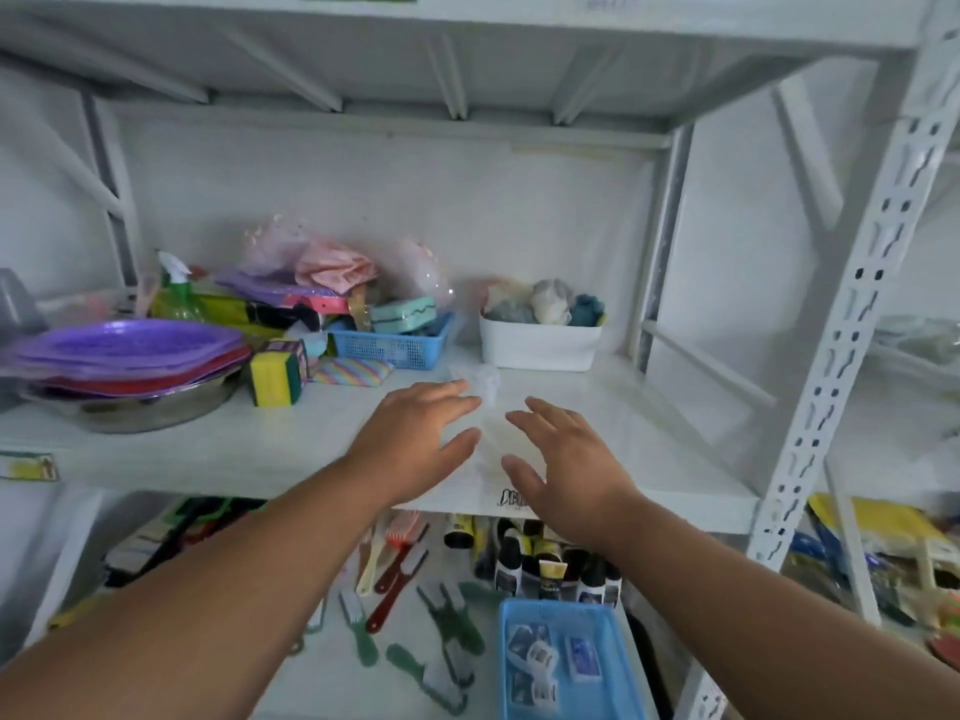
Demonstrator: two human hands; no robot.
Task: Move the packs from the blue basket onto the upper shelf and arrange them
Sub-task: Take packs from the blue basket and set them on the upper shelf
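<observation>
The light blue basket [506,667] stands on the lower shelf at the bottom, with several small blue-and-white packs [535,654] lying in it. On the white upper shelf [234,454] lie clear, almost colourless packs [491,439], one behind the other, near the front edge. My left hand [415,444] hovers on their left side and my right hand [566,459] on their right. Both have spread fingers, palms down, thumbs close to the pack edges. Neither hand grips anything.
On the upper shelf, a white bin [540,343] of balls sits behind my hands, beside a darker blue basket [389,348] with sponges. Purple plates [124,350] on a metal bowl are at left. Brushes and bottles [545,563] fill the lower shelf. A white upright [841,314] stands at right.
</observation>
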